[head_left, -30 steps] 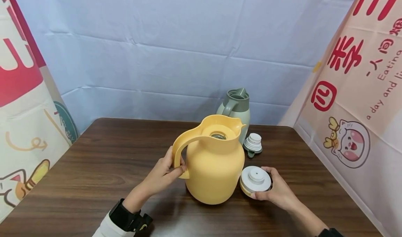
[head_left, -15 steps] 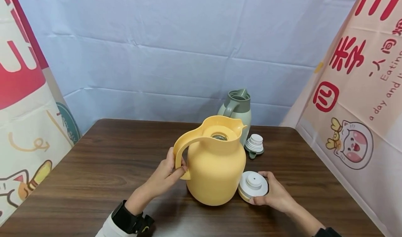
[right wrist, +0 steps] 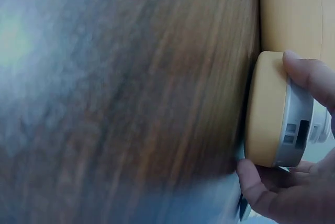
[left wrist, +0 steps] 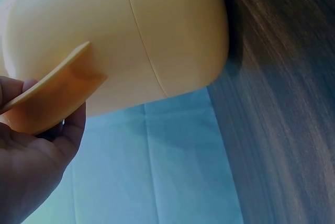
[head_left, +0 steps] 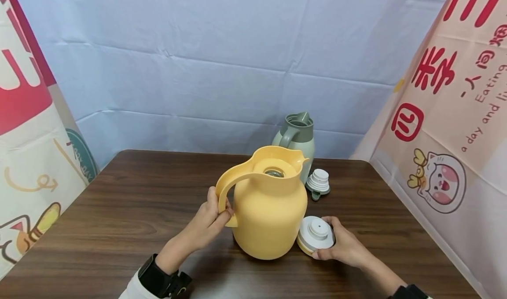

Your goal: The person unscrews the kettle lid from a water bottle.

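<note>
A yellow thermos jug (head_left: pixel 271 215) stands upright on the table, its round mouth uncovered at the top. My left hand (head_left: pixel 207 222) grips the lower part of its handle; in the left wrist view the fingers (left wrist: pixel 73 130) wrap the handle's end (left wrist: pixel 57 101). Just right of the jug, the jug's lid (head_left: pixel 317 235) lies upside down, white stopper side up and yellow rim at the bottom. My right hand (head_left: pixel 344 244) holds this lid by its edge, thumb at the front and fingers behind. In the right wrist view the lid (right wrist: pixel 267 114) sits low beside the jug.
A pale green thermos jug (head_left: pixel 303 134) stands behind the yellow one, partly hidden by it. Its white stopper lid (head_left: pixel 318 182) lies upside down to the right. The brown wooden table (head_left: pixel 158 193) meets hanging cloths (head_left: pixel 178 70) at the back and sides.
My right hand has brought the lid a little to the left and nearer the front, close against the yellow jug's side. The left hand keeps its grip on the handle.
</note>
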Tool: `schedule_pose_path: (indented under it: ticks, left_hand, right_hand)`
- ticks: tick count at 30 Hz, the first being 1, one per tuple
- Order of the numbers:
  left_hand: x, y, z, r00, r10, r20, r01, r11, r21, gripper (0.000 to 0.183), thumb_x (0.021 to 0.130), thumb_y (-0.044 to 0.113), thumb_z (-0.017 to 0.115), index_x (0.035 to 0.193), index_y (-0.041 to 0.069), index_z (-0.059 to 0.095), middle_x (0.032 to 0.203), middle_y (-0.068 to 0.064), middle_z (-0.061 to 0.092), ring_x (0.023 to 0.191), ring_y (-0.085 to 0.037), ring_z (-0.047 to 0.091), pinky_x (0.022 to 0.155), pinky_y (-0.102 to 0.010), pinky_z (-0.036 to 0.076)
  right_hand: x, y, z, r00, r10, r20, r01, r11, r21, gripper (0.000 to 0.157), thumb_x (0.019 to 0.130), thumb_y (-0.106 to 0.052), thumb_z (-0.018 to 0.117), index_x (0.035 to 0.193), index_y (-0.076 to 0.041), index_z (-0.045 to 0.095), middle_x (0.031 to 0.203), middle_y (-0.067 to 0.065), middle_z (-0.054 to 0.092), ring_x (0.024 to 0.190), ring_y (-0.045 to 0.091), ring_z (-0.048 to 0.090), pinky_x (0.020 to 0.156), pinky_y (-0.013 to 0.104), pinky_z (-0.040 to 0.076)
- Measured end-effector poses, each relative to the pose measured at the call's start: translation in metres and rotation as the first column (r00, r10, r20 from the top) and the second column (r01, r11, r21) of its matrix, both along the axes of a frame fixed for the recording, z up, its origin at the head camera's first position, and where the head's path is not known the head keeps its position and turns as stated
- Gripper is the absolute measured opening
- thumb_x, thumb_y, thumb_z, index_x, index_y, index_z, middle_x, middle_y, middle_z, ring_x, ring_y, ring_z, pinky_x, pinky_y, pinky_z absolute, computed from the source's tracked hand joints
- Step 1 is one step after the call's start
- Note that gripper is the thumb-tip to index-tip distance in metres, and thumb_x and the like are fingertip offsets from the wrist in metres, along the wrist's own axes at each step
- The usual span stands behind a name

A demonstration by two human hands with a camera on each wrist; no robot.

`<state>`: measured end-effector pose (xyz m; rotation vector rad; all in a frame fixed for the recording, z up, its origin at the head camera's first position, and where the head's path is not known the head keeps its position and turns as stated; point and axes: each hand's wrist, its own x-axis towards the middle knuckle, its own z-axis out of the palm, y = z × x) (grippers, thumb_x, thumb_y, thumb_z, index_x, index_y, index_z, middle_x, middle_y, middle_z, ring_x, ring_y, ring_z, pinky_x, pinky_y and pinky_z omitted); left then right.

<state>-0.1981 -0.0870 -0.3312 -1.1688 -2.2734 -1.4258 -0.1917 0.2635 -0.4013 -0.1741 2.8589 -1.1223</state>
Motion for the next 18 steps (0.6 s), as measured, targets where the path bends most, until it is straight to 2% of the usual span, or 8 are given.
schedule_pose_path:
  ticks: [7, 12, 18]
  left_hand:
    - [-0.019, -0.004, -0.028, 0.998, 0.065, 0.007, -0.064, 0.997, -0.035, 0.019, 0.092, -0.010, 0.040, 0.096, 0.001, 0.025, 0.079, -0.003, 0.039, 0.061, -0.008, 0.038, 0.055, -0.025, 0.038]
    - [-0.022, -0.012, -0.032, 0.996, 0.092, -0.003, -0.092, 0.995, -0.025, 0.019, 0.095, -0.005, 0.042, 0.099, 0.003, 0.026, 0.081, -0.002, 0.040, 0.061, -0.009, 0.041, 0.055, -0.025, 0.040]
    - [-0.022, -0.021, -0.029, 0.990, 0.140, -0.011, -0.141, 0.990, -0.027, 0.020, 0.093, -0.007, 0.044, 0.099, 0.002, 0.027, 0.080, -0.002, 0.042, 0.063, -0.010, 0.042, 0.056, -0.026, 0.041]
  right_hand:
    - [-0.002, -0.002, 0.001, 1.000, 0.012, 0.013, -0.013, 1.000, 0.015, 0.094, 0.055, -0.032, 0.089, 0.126, 0.002, 0.038, 0.106, 0.011, 0.057, 0.096, 0.022, 0.054, 0.084, 0.043, 0.040]
    - [-0.006, -0.009, 0.001, 1.000, 0.015, 0.028, -0.015, 1.000, 0.018, 0.093, 0.056, -0.033, 0.089, 0.126, 0.002, 0.038, 0.106, 0.011, 0.057, 0.096, 0.022, 0.054, 0.084, 0.043, 0.041]
    - [-0.013, -0.019, 0.000, 0.999, 0.029, 0.039, -0.029, 0.999, 0.014, 0.094, 0.057, -0.033, 0.089, 0.127, 0.002, 0.038, 0.106, 0.012, 0.057, 0.097, 0.024, 0.055, 0.085, 0.044, 0.041]
